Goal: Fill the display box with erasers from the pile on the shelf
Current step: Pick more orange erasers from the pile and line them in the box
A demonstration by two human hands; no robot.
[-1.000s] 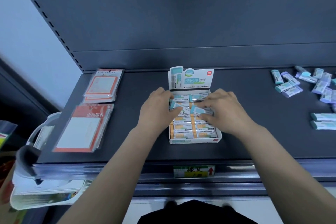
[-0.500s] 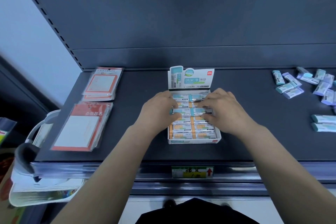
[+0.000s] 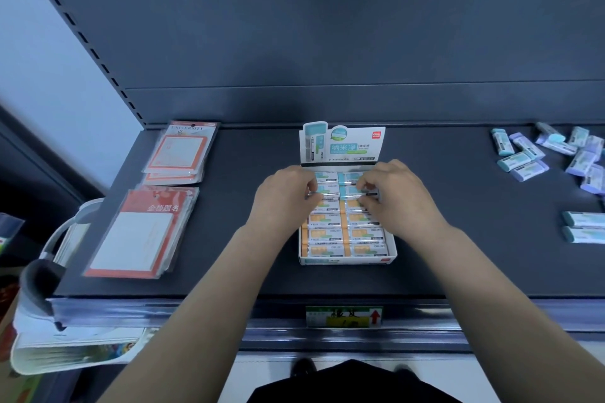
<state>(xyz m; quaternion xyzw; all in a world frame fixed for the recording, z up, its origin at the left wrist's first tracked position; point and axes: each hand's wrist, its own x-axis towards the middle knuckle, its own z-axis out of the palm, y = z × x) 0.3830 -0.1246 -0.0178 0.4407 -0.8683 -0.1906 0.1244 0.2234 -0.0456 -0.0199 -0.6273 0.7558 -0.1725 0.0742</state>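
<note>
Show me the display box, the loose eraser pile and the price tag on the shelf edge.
display box [image 3: 347,260], head view, front wall.
eraser pile [image 3: 553,154], head view, middle of the heap.
price tag [image 3: 343,316], head view, centre.

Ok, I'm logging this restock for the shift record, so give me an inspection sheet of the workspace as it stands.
Surface: dark grey shelf, matte.
Job's things: white cardboard display box holding orange-wrapped erasers in front, teal ones behind; loose pile of teal and lilac erasers far right.
Clutter: orange-bordered notepad packs at left.
Hands: left hand and right hand both pinch erasers in the box.
Cables: nothing seen.
Surroundings: shelf-edge price label; papers stacked lower left.
</note>
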